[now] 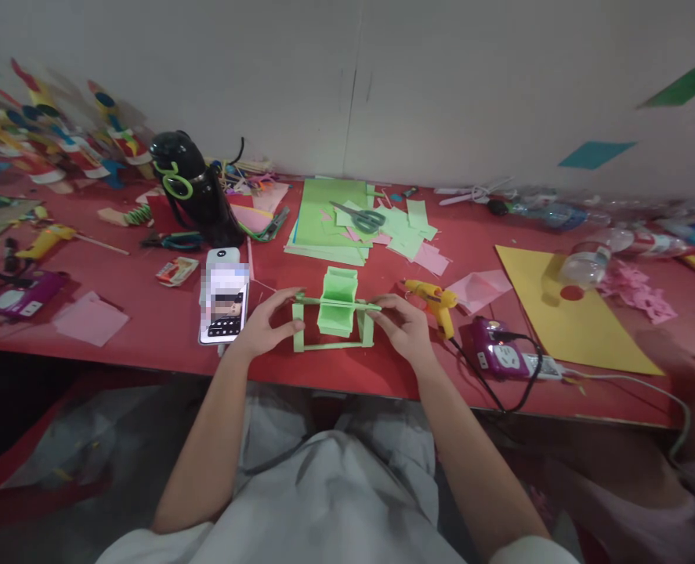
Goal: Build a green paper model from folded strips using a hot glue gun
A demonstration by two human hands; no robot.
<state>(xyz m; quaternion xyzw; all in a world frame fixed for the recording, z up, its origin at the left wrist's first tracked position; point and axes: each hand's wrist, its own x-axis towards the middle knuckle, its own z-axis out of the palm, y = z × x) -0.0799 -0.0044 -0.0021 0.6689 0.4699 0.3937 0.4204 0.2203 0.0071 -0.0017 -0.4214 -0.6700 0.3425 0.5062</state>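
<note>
A light green paper model (338, 301) stands on the red table in front of me. It has a fluted wheel-like middle part on a thin rod, between two upright supports joined by a low bar. My left hand (268, 323) pinches the left end of the model, where the rod meets the support. At the opposite end, my right hand (404, 325) has thumb and fingers closed on the rod's tip. A yellow glue gun (435, 299) lies just beyond my right hand. Left of my left hand is a phone (223, 301) with a lit screen.
Scissors (362, 217) lie on green paper sheets (329, 200) behind the model. A black bottle (197, 192) stands back left, near pliers (174, 240). To the right are a purple power box (497, 348) with cables, yellow card (564, 313) and a clear plastic bottle (587, 264).
</note>
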